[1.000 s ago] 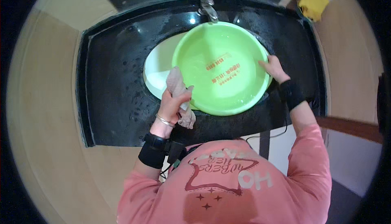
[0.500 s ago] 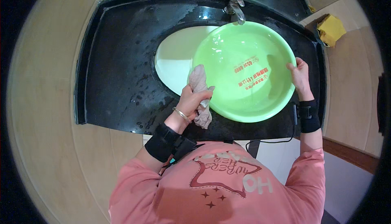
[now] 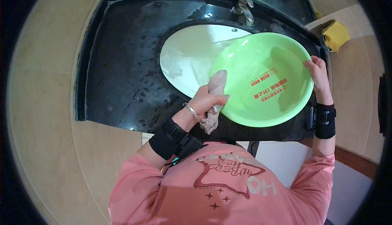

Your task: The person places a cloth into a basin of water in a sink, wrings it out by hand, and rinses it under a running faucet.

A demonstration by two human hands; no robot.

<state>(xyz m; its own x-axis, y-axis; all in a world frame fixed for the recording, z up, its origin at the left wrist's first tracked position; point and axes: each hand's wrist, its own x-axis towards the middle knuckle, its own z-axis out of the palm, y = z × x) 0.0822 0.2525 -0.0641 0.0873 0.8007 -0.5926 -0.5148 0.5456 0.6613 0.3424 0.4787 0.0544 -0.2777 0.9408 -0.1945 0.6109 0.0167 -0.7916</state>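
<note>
A light green plastic basin (image 3: 253, 98) with red print on its bottom sits tilted over the white oval sink (image 3: 179, 61), covering the sink's right part. Water runs from the basin's left side into the sink. My right hand (image 3: 319, 76) grips the basin's right rim, thumb on the inside. In my left hand (image 3: 204, 102) a greyish-pink cloth (image 3: 217, 82) is bunched up, its ends sticking out above and below the fist. That fist is against the basin's near-left rim; whether the fingers also grip the rim is hidden.
A chrome faucet (image 3: 246, 11) stands behind the sink on the wet black countertop (image 3: 118, 69). At the back right, a yellow cloth (image 3: 336, 35) hangs by the tiled wall (image 3: 355, 69). A mirror (image 3: 281, 0) runs along the back.
Both hands and the basin have shifted right and slightly nearer. The basin has tipped leftward, and water now pours into the sink, more of which shows.
</note>
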